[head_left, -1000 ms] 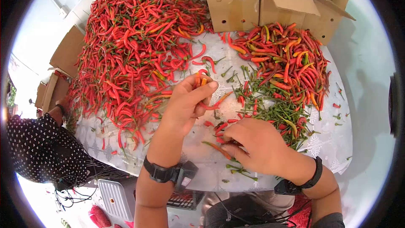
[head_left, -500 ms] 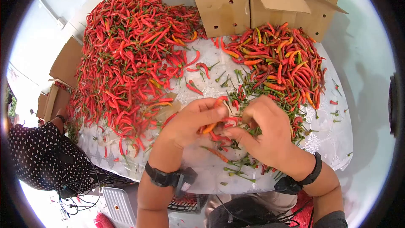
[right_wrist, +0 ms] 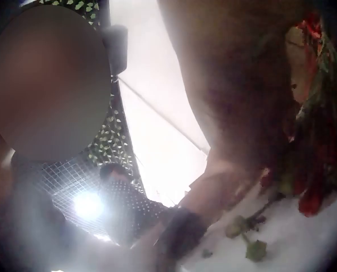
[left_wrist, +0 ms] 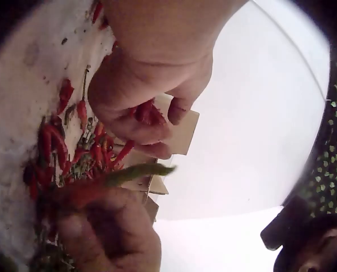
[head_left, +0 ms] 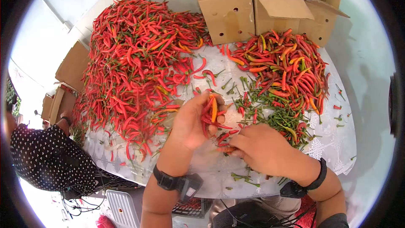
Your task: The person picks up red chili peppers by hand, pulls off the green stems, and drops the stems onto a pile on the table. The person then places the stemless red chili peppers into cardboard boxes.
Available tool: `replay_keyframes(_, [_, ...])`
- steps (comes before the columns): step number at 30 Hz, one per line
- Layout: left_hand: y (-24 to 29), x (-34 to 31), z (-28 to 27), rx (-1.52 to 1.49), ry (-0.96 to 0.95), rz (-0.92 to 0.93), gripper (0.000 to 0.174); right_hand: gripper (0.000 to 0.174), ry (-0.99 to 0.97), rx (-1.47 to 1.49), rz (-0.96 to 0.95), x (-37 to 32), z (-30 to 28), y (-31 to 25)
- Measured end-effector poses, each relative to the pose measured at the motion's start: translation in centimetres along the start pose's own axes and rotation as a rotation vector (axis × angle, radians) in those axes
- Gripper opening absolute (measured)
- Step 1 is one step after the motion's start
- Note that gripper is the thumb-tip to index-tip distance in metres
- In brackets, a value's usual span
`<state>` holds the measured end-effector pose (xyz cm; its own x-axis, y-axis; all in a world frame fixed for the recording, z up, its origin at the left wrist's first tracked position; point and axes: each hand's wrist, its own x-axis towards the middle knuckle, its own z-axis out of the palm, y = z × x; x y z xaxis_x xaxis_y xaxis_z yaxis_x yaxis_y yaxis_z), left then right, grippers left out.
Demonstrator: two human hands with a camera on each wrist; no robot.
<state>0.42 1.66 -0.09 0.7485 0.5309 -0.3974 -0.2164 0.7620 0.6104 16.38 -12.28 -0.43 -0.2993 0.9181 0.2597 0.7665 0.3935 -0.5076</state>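
Note:
My left hand is curled round several red and orange chillies above the middle of the table. To its right and lower, my right hand pinches a reddish chilli just over the tabletop. In the left wrist view, the left hand has red chillies in its fingers, and the other hand holds a chilli with a green tip. The right wrist view is dark and blurred. Green stems lie beyond the right hand.
A tall heap of red chillies fills the table's left. A smaller heap lies at the back right, before cardboard boxes. Someone in a dotted top is at the left edge. Loose stems lie near the front edge.
The hands, close together half a second ago, are apart; the left has moved up and away. The right hand has moved down and now pinches the chilli that lay on the table.

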Motion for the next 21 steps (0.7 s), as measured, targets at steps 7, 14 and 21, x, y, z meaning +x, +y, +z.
replay_keyframes(7, [-1.3,0.1,-0.4,0.443,-0.084,0.044,0.030,0.020,0.370,0.244,0.055,0.2,-1.6,1.4])
replay_keyframes(14, [-2.4,-0.1,0.9,0.507,-0.146,-0.006,0.029,0.019,0.447,0.312,0.217,0.2,-1.9,1.3])
replay_keyframes(21, [-2.4,0.1,0.0,0.582,-0.125,0.131,0.027,0.019,0.448,0.316,0.162,0.4,-1.8,1.8])
